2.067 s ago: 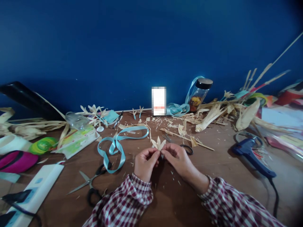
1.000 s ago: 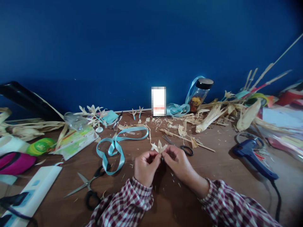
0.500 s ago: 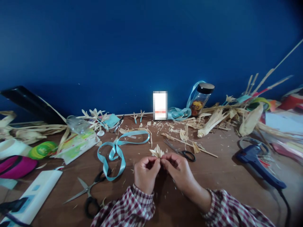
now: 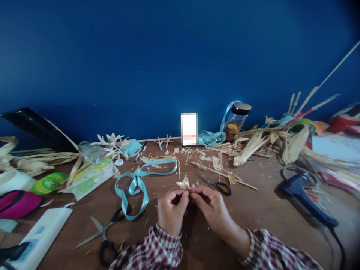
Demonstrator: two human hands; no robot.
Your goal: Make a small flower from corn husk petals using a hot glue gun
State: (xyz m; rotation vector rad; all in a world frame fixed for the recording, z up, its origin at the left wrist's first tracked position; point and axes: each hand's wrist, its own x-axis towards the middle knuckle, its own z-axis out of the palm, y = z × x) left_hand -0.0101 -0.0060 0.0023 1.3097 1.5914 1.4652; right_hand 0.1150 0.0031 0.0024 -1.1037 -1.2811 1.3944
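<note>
A small pale flower of dried corn husk [image 4: 185, 183] stands up between my hands at the middle of the table. My left hand [image 4: 172, 210] pinches its base between thumb and fingertips. From the other side, my right hand [image 4: 212, 205] has its thumb and fingers closed at the same base, whose lower end the fingers hide. Left of them lies a looped light-blue ribbon [image 4: 144, 198], partly over the handle of open scissors [image 4: 103, 230]. A second pair of scissors [image 4: 222, 187] rests just beyond my right hand.
On the right lies a blue glue gun [image 4: 309, 202] with its cord. A lidded jar [image 4: 236, 123], a ribbon heap [image 4: 210, 138] and corn husks [image 4: 250, 150] stand along the blue wall. Finished husk flowers [image 4: 112, 144] and a white power strip [image 4: 45, 236] are at left.
The flower has turned slightly between my fingers, and its petals now lean more to the left. Both hands keep their pinch, and the whole view has shifted a little.
</note>
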